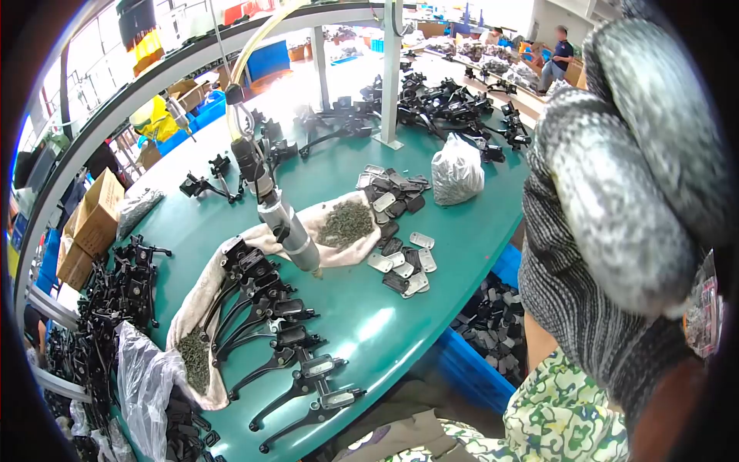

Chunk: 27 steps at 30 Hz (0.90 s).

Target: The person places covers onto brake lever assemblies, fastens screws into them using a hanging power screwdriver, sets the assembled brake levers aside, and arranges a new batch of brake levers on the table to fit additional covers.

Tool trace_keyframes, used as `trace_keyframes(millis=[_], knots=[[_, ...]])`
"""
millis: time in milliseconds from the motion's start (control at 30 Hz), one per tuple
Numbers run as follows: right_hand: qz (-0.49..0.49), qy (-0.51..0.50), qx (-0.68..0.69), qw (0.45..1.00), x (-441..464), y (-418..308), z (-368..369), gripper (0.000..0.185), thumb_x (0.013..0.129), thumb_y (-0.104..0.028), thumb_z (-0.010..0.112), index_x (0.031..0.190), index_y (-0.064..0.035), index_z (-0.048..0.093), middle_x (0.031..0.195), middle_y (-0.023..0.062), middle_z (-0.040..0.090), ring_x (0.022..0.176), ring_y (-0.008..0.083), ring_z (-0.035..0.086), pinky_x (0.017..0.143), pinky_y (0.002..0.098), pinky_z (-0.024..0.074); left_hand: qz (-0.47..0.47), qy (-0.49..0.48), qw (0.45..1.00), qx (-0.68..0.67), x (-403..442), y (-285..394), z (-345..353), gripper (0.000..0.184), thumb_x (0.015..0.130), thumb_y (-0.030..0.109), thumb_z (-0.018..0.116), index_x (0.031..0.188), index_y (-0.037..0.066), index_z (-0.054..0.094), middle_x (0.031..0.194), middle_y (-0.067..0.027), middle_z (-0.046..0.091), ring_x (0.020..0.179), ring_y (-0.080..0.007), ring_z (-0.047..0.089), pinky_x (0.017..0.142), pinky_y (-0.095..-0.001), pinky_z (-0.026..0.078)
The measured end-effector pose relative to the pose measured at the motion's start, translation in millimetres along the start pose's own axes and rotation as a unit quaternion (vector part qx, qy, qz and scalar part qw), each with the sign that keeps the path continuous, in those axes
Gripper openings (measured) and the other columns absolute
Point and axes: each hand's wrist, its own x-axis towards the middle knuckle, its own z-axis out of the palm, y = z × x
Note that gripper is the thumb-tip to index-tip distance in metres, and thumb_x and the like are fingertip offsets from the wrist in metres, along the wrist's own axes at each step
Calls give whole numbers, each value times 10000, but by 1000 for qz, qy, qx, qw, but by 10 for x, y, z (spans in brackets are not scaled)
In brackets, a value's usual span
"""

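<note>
My right hand (616,177), in a grey knitted glove, is raised very close to the camera on the right side. Its fingers look curled, and whatever lies inside them is hidden. Nowhere in view is my left hand. On the green table, a row of black brake lever assemblies (289,335) lies nearest the front. Above them hangs a pneumatic screwdriver (289,227) with its tip down. Grey and black cover plates (400,266) lie in a loose pile, beside a cloth holding small dark screws (346,223).
A clear plastic bag (457,171) stands near a metal post (390,85). More lever assemblies (115,300) are heaped at the left, by a cardboard box (92,219). Below the table edge sits a blue bin (466,362) of black parts. A person (558,58) is in the background.
</note>
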Motion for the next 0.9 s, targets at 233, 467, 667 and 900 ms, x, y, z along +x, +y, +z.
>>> trace_keyframes(millis=[233,467,667,900], knots=[[49,72,20,996,-91,115,259,366,827,-95,694,1177,-39,603,937,54,614,776,103,592,632,202,469,4,-11,1000,15,-73,-7,-135,232,824,176,679,1044,108,661,1062,-78,624,1000,-239,530,897,-343,413],[103,59,69,990,-443,24,874,355,820,-86,700,1163,-49,618,935,44,614,784,95,593,641,200,469,-12,-8,1000,13,-182,39,-192,219,810,185,690,1018,117,674,1076,-82,618,1033,-253,520,919,-355,401],[141,104,32,984,-199,-9,386,346,813,-77,706,1150,-58,630,933,36,614,791,89,594,648,198,470,-10,-4,1000,20,-233,60,-191,209,799,193,699,996,124,686,1088,-85,612,1062,-264,510,937,-366,390],[324,-112,-347,873,-1015,1455,-140,342,769,-260,743,1078,-145,652,1003,72,625,928,267,637,775,382,526,-30,6,998,49,-334,151,-388,197,786,202,710,970,133,699,1102,-88,605,1095,-278,500,959,-379,377]])
